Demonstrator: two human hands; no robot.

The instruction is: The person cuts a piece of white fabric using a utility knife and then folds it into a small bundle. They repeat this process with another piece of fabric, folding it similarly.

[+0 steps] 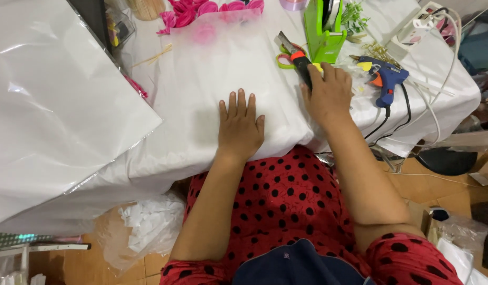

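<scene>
My left hand (240, 125) lies flat, fingers together, on a sheet of white tissue-like paper (223, 68) spread over the table. My right hand (328, 91) grips a utility knife (298, 59) with a black and orange handle, its blade pointing away from me along the paper's right edge. A pair of green-handled scissors (282, 59) lies just left of the knife.
A green tape dispenser (324, 29) stands behind the knife. A blue glue gun (384, 78) with a black cable lies at right, near a white power strip (420, 24). Pink paper flowers (202, 10) sit at the back. A large glossy white sheet (54, 105) covers the left.
</scene>
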